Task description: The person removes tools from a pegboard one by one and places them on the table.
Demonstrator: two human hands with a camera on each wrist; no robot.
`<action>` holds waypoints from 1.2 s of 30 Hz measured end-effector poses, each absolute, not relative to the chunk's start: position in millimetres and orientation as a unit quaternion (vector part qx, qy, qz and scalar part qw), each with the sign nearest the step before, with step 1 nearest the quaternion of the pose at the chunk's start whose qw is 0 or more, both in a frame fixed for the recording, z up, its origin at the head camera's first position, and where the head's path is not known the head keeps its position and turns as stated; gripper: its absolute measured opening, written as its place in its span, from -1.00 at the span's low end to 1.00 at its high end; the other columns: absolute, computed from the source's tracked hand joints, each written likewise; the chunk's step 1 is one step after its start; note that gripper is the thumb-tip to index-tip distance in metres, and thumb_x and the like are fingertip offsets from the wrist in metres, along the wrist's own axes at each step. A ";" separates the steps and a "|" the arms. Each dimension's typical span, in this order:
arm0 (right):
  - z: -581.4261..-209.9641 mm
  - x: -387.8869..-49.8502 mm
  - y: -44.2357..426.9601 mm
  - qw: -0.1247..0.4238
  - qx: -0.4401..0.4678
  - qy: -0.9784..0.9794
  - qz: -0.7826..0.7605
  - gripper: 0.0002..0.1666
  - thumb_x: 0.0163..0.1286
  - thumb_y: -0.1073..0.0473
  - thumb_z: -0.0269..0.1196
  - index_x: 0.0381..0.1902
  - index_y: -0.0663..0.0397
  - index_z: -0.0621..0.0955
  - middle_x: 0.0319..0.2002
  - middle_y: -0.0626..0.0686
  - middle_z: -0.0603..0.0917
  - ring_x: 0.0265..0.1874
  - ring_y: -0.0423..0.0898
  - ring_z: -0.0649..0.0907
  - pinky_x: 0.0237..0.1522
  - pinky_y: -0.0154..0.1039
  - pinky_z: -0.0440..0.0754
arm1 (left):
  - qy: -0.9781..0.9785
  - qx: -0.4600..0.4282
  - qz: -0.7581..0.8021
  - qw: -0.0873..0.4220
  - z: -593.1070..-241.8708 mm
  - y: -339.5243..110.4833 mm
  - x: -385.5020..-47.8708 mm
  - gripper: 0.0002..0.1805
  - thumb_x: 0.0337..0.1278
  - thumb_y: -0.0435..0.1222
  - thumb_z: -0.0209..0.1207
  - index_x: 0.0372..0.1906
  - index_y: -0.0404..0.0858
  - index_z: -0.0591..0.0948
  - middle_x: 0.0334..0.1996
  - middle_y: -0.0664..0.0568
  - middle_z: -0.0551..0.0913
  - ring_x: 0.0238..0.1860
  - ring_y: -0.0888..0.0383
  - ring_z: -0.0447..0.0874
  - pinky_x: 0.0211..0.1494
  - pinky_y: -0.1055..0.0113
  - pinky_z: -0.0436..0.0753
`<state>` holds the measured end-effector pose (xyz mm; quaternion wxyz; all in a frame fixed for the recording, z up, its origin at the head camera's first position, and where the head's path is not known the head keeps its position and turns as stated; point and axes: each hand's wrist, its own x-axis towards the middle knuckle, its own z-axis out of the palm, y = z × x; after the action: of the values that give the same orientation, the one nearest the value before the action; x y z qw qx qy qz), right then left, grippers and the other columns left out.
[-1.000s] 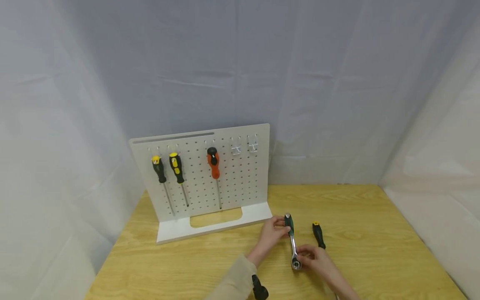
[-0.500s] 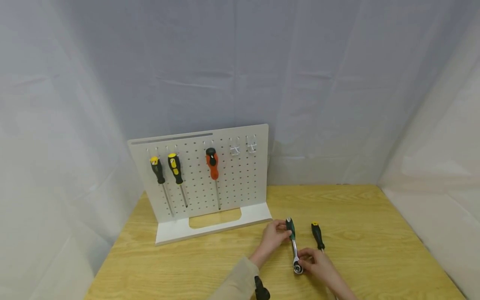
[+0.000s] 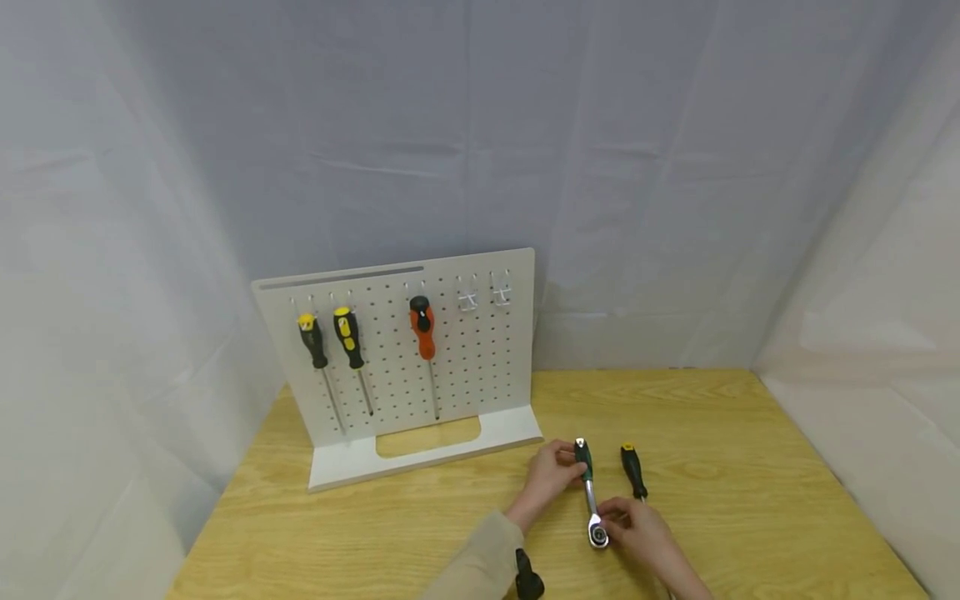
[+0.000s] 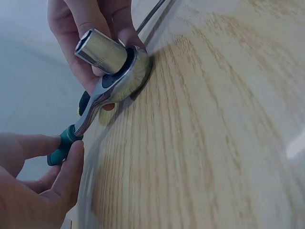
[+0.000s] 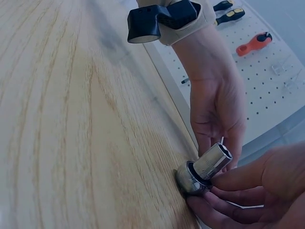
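A ratchet wrench with a green handle and a chrome head is held just at the table, between both hands. My left hand pinches its green handle between thumb and fingers. At the other end, my right hand pinches the ratchet head with thumb and fingertips. A chrome socket sticks out of the head, its hollow end turned away from it. In the right wrist view the same socket shows beside my right thumb, and the handle is mostly hidden behind the fingers.
A black screwdriver with a yellow cap lies right of the ratchet, its shaft partly behind my right hand. Behind to the left stands a white pegboard bearing several hooks and three screwdrivers, including an orange one. Two hooks bear nothing.
The ratchet, with both hands on it, has shifted slightly toward me and right. Its head has turned a little between my right fingers. Both grips stay on it.
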<state>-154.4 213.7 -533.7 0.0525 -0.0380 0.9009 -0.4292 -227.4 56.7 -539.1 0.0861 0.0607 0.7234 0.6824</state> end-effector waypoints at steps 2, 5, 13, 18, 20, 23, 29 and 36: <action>-534.1 -154.1 213.5 0.054 -0.037 0.900 -0.431 -0.87 0.27 0.38 0.37 -0.20 0.28 0.71 -0.36 0.01 0.73 -0.35 -0.13 0.65 -0.33 -0.32 0.62 | 0.728 0.057 0.677 0.090 -539.8 55.2 -227.8 -0.71 0.16 -0.58 0.29 -0.01 -0.56 0.57 -0.25 -0.18 0.70 -0.29 0.16 0.71 -0.15 0.22 0.81; -533.7 -154.4 212.5 0.064 -0.024 0.900 -0.430 -0.88 0.29 0.38 0.36 -0.20 0.27 0.70 -0.36 0.00 0.73 -0.35 -0.14 0.66 -0.34 -0.30 0.64 | 0.740 0.054 0.664 0.092 -540.5 53.4 -229.4 -0.72 0.14 -0.58 0.31 -0.04 -0.54 0.59 -0.26 -0.17 0.70 -0.28 0.17 0.70 -0.16 0.28 0.81; -532.6 -153.9 211.5 0.076 0.001 0.896 -0.438 -0.89 0.30 0.41 0.34 -0.21 0.31 0.70 -0.36 0.01 0.73 -0.37 -0.14 0.68 -0.36 -0.28 0.68 | 0.772 0.061 0.626 0.088 -543.7 52.5 -233.7 -0.74 0.11 -0.53 0.36 -0.09 -0.50 0.63 -0.30 -0.11 0.70 -0.30 0.19 0.69 -0.23 0.37 0.79; -532.6 -152.0 212.2 0.084 0.022 0.884 -0.460 -0.88 0.30 0.44 0.32 -0.19 0.34 0.69 -0.37 0.01 0.71 -0.39 -0.12 0.69 -0.41 -0.27 0.72 | 0.810 0.078 0.577 0.067 -544.8 52.7 -234.7 -0.75 0.10 -0.44 0.42 -0.13 -0.45 0.65 -0.34 -0.06 0.72 -0.34 0.23 0.67 -0.30 0.44 0.72; -533.3 -151.4 213.1 0.088 0.022 0.877 -0.472 -0.87 0.31 0.44 0.32 -0.18 0.37 0.68 -0.37 0.02 0.71 -0.39 -0.10 0.69 -0.41 -0.25 0.74 | 0.820 0.084 0.563 0.061 -544.0 53.1 -234.6 -0.74 0.09 -0.42 0.43 -0.14 -0.44 0.66 -0.35 -0.05 0.73 -0.35 0.24 0.67 -0.32 0.46 0.69; -534.2 -151.0 214.7 0.090 0.015 0.871 -0.483 -0.86 0.32 0.44 0.31 -0.17 0.40 0.67 -0.35 0.04 0.71 -0.39 -0.09 0.70 -0.42 -0.25 0.76 | 0.825 0.083 0.556 0.058 -541.4 54.2 -234.0 -0.73 0.08 -0.41 0.44 -0.15 -0.44 0.66 -0.36 -0.05 0.73 -0.38 0.25 0.65 -0.35 0.48 0.66; -533.6 -151.8 216.3 0.097 0.017 0.869 -0.485 -0.85 0.33 0.44 0.30 -0.15 0.41 0.66 -0.35 0.04 0.72 -0.42 -0.10 0.70 -0.44 -0.25 0.75 | 0.832 0.086 0.545 0.049 -537.1 57.0 -232.1 -0.72 0.06 -0.41 0.45 -0.15 -0.45 0.66 -0.37 -0.07 0.72 -0.40 0.26 0.63 -0.36 0.47 0.64; -533.1 -150.2 220.2 0.097 0.019 0.856 -0.507 -0.75 0.34 0.55 0.15 -0.04 0.44 0.61 -0.29 0.07 0.68 -0.47 -0.06 0.67 -0.47 -0.20 0.74 | 0.840 0.094 0.535 0.022 -542.9 59.1 -232.7 -0.73 0.04 -0.42 0.46 -0.18 -0.43 0.65 -0.38 -0.11 0.74 -0.40 0.23 0.65 -0.34 0.45 0.65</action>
<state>-150.2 220.2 -533.1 0.0975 0.0194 0.8564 -0.5067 -232.7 59.1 -542.9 0.0224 0.0944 0.8395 0.5346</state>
